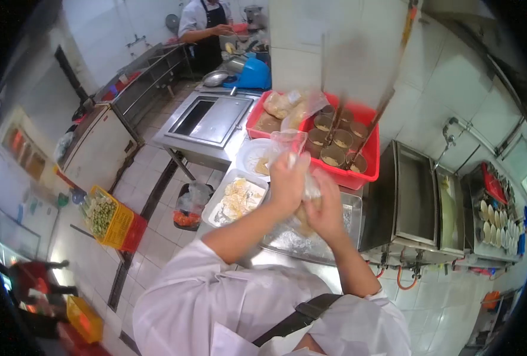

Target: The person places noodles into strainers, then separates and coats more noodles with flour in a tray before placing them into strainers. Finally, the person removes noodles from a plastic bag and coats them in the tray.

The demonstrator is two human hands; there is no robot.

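Observation:
A clear plastic bag (288, 141) with pale tan contents is gripped in both hands above the worktop. My left hand (290, 184) is closed around its upper part, and the open end sticks up past the fingers. Lower and to the right, my right hand (324, 207) wraps around the bag's body. Under the hands lies a shallow metal tray (351, 218) dusted with white powder. Beside it, a white tray (214, 215) holds yellowish, floury pieces. A white bowl (245, 157) sits behind that tray, with something tan inside, partly hidden by my left hand.
A red basin (370, 169) holds several round containers and upright sticks; filled bags (281, 104) lie beside them. Metal sinks (416, 196) stand right. A steel counter unit (216, 121) is ahead, a yellow crate (115, 219) on the left. Another person (207, 32) works at the back.

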